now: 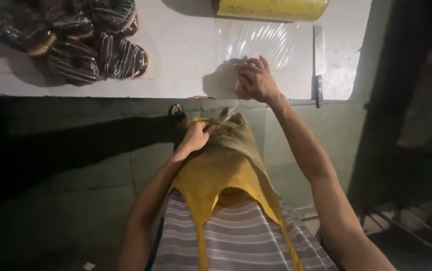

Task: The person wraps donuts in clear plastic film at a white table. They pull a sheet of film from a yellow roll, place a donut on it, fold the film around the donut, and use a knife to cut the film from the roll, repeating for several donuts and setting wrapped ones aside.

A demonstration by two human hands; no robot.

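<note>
the right hand (256, 80) presses the plastic film (256, 42) on the worktop (186, 50), fingers curled on it; the left hand (196, 135) pinches the film's edge near the apron (221, 170).

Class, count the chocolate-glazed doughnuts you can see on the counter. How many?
About 6 doughnuts, piled at the counter's far left corner; the pile is dark and cut off, so more may be hidden.

A pale counter (186, 45) is carrying a heap of chocolate-glazed doughnuts (75, 40) at its left, a yellow roll (271, 9) feeding out clear film (261, 42), and a cleaver (318, 65) lying at its right.
</note>
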